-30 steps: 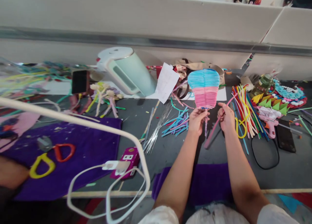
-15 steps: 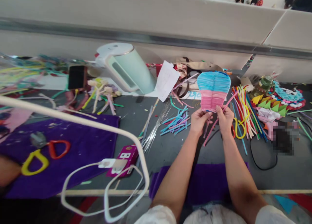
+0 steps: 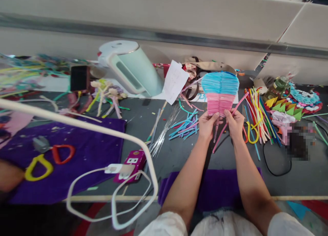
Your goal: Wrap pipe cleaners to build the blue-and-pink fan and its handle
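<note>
You hold the blue-and-pink panel [image 3: 220, 89] over the table [image 3: 184, 160]: left hand [image 3: 206, 125] pinching its lower edge, right hand [image 3: 235, 123] clamped on a pink strip [image 3: 241, 103]. Bands look filled; lower edge seems unfinished, though your fingers partly hide it.

Lower edge of blue-and-pink piece [image 3: 220, 89] partly hidden behind left hand [image 3: 207, 126] and right hand [image 3: 235, 124]. Marks on white paper [image 3: 175, 82] too faint to read. Far left, strips [image 3: 23, 75] blurred. Co-worker's arm [image 3: 10, 177], white tube [image 3: 151, 162] cut off by left edge. Right, dark object [image 3: 298, 143] masked by pixelation.
</note>
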Demonstrator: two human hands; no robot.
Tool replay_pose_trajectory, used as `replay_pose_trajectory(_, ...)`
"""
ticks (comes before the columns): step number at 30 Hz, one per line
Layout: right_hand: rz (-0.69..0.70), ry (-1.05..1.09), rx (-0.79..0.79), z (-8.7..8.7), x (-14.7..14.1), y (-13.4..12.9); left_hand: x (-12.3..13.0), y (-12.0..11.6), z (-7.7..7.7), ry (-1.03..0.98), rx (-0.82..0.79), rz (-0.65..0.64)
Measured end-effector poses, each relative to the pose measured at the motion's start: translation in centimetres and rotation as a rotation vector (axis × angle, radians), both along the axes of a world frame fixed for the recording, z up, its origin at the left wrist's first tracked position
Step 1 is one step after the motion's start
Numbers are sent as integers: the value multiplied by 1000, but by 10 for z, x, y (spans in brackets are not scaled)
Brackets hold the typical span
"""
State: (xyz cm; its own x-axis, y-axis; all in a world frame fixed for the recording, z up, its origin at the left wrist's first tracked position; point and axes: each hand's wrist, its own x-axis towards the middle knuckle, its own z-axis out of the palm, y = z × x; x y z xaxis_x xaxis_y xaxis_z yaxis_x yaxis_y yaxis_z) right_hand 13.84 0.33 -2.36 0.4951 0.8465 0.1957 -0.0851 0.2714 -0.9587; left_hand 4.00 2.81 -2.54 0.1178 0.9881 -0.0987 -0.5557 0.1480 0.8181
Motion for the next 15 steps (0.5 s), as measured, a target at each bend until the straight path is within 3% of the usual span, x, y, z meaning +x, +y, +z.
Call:
replay_pose_trajectory(8,145,230,-41,1,8,4,-8,6,2,-128,-45,-73)
replay_pose_trajectory(15,117,316,-1,7,27,2,-9,10,-6,-46,-79,-136)
